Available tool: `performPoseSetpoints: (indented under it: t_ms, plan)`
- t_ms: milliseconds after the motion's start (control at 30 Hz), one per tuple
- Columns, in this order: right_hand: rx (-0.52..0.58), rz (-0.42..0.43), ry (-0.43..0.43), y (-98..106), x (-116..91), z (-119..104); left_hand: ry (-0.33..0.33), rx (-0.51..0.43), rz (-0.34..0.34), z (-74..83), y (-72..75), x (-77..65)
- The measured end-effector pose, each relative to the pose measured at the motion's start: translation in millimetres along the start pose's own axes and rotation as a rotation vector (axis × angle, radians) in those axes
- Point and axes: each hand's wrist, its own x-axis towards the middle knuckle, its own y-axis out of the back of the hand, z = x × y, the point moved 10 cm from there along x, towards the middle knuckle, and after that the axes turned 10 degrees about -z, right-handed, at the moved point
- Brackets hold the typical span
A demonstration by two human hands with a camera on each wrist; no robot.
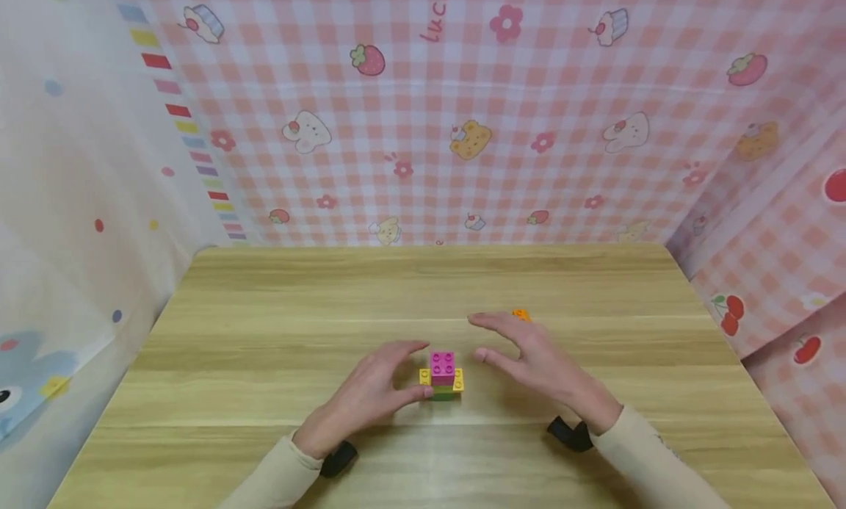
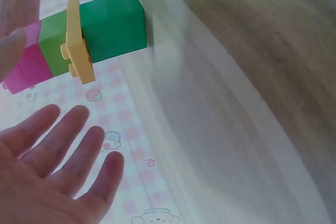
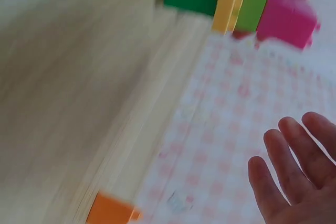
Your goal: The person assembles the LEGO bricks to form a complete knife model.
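A small tower of toy building blocks (image 1: pixel 442 366) stands upright on the wooden table. From the bottom up it has a dark green block (image 2: pixel 114 27), a wider yellow plate (image 2: pixel 79 40), a light green block (image 2: pixel 54 43) and a magenta block (image 2: pixel 32 61). Just left of the tower is my left hand (image 1: pixel 373 388), its thumb and fingers spread; whether the thumb touches the blocks I cannot tell. My right hand (image 1: pixel 538 355) hovers to the right, apart from the tower, fingers extended and holding nothing. Beyond it lies an orange block (image 1: pixel 521 315), partly hidden in the head view.
The wooden table (image 1: pixel 297 296) reaches back to a pink checked cloth (image 1: pixel 410 98) hanging behind it. A pale cloth (image 1: pixel 86 164) hangs on the left, and more checked cloth (image 1: pixel 786 252) on the right. Black straps or mounts (image 1: pixel 570 434) show at both wrists.
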Motion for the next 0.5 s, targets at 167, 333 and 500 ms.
performPoseSetpoints:
  t_ms: [167,333,500]
  plan:
    - [-0.016,0.031,-0.053,17,-5,27,-0.037,-0.026,0.047,4.9,4.9,-1.6]
    - [-0.030,-0.014,-0.146,23,-9,53,-0.091,-0.061,0.082,11.7,8.9,-2.8]
    - [-0.048,-0.083,-0.201,25,-12,75,-0.121,-0.076,0.095,15.3,9.9,-2.7]
